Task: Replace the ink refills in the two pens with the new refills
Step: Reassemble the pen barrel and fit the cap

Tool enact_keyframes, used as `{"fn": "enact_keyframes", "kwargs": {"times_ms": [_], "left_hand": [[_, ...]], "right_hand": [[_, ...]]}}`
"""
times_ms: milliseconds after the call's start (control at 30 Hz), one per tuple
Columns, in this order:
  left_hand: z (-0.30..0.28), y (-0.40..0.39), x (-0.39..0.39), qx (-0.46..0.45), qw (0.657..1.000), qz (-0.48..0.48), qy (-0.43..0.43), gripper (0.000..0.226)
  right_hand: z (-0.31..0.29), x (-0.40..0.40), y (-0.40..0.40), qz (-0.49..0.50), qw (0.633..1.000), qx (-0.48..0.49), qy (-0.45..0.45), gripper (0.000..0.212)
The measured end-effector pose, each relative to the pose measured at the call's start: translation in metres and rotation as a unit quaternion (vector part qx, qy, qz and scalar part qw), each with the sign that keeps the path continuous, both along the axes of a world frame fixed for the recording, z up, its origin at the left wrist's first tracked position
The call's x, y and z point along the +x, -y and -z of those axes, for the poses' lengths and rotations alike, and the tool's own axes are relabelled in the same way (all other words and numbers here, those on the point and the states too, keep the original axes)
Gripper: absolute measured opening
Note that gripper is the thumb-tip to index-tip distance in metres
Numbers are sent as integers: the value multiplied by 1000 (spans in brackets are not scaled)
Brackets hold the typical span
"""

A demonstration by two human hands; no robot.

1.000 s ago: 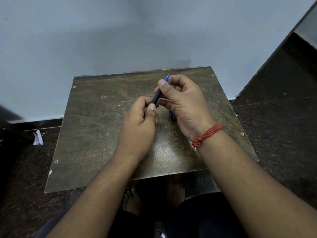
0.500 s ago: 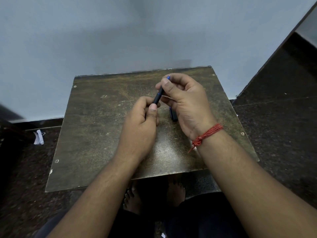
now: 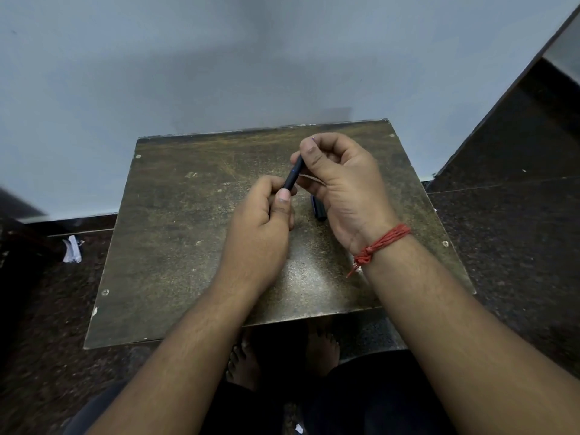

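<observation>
Pen barrel (image 3: 291, 176) sits between both hands above the middle of the small worn table (image 3: 175, 246), angled up and to the far right. A second ago a bright blue tip stood clear above the right hand; half a second ago only a sliver showed; now barely a speck peeks past the right thumb, so that blue piece has slid down into the barrel or been covered by the fingers. My reading is that the refill or the tip section is being pushed or screwed home, meaning this pen is nearly reassembled. The left hand (image 3: 262, 233) has its fingers curled around the lower end of the barrel, thumb pressed alongside it. The right hand (image 3: 342, 183), with a red thread (image 3: 381, 244) at the wrist, pinches the upper end between thumb and curled fingers. Just beyond the right palm, a dark pen part (image 3: 318, 210) lies on the table, partly hidden; whether it is the second pen or a cap I cannot tell. Loose refills are not visible. A scrap of white paper (image 3: 72, 249) lies on the floor at far left.
</observation>
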State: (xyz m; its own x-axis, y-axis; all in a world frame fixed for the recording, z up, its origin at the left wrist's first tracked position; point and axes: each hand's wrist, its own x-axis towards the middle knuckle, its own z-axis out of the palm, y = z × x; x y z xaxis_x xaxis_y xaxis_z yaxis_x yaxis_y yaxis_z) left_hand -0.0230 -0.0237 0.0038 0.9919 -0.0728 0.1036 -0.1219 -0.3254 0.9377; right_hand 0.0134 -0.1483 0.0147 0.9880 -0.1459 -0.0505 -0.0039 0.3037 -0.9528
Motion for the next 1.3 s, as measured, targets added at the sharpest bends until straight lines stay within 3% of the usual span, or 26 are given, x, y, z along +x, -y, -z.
{"fn": "enact_keyframes", "kwargs": {"times_ms": [333,667,1000,1133,1233,1300], "left_hand": [[2,-1,1,-14,1000,5,5,20],[6,-1,3,0,999,-11,38,11],[10,1,0,61,992,-54,100,8],[7,0,-1,88,987,-66,115,9],[6,0,1,89,989,-68,99,10],[6,-1,2,68,993,-68,73,9]], "right_hand": [[0,-1,3,-44,999,-5,2,15],[-2,-1,-4,-7,1000,-2,20,19],[-4,-3,-15,53,998,20,-19,20],[-4,-4,-18,56,998,25,-23,9],[-6,-4,-11,38,998,-56,-4,8],[-6,-1,1,55,974,-221,5,10]]}}
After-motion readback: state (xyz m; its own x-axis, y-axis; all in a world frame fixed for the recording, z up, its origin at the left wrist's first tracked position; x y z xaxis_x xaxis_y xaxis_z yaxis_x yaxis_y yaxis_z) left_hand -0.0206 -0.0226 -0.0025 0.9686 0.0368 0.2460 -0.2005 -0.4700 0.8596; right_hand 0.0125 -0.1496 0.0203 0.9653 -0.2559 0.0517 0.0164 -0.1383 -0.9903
